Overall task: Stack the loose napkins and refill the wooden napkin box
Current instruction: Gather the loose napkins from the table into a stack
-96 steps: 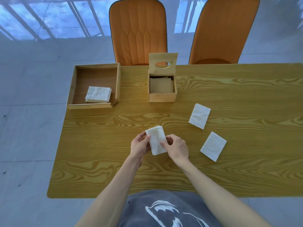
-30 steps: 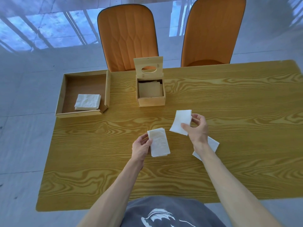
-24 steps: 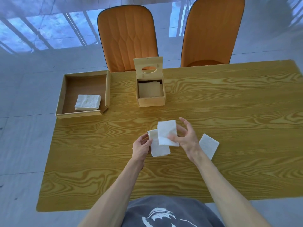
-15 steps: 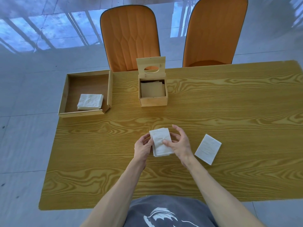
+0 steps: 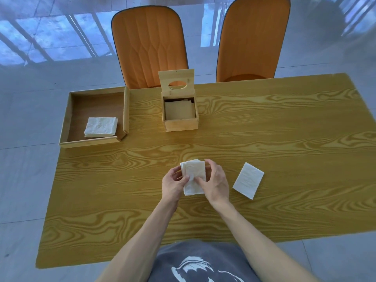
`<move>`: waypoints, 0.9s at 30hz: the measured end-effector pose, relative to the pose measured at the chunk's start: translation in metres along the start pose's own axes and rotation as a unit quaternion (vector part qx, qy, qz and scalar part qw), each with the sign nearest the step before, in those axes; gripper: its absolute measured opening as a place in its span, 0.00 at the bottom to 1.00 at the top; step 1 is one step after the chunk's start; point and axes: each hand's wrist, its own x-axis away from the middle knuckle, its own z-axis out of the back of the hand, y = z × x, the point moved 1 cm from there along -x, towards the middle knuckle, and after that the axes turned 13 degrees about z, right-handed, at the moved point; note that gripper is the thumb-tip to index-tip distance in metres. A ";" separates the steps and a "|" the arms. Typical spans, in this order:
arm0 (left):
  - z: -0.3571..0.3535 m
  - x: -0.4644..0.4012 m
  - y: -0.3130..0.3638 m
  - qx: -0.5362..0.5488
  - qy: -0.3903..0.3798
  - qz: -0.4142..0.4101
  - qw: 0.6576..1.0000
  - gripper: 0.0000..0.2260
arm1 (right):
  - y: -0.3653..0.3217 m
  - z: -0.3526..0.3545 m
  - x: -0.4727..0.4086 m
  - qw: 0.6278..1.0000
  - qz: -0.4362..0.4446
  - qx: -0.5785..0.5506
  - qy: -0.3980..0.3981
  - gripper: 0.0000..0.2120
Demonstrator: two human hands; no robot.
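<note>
Napkins, white and folded, sit stacked [image 5: 101, 127] in the shallow wooden tray [image 5: 67, 121] at upper left. Right of it stands the square wooden napkin box [image 5: 180, 124], lid up. At centre, left hand [image 5: 174, 184] and right hand [image 5: 216, 182] pinch a small white napkin pile [image 5: 193, 174]. One loose white napkin [image 5: 248, 180] lies rightward.

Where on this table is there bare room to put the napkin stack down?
The widest bare patch is the table's right half, beyond the wooden box and the loose napkin. Also bare: the strip between the tray and the box, and the near left corner. It is crowded at the middle front, where both hands hold the stack.
</note>
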 end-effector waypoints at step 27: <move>-0.003 0.012 -0.014 -0.034 -0.010 -0.023 0.999 0.21 | 0.071 0.070 0.023 0.929 -0.314 0.006 0.195 0.22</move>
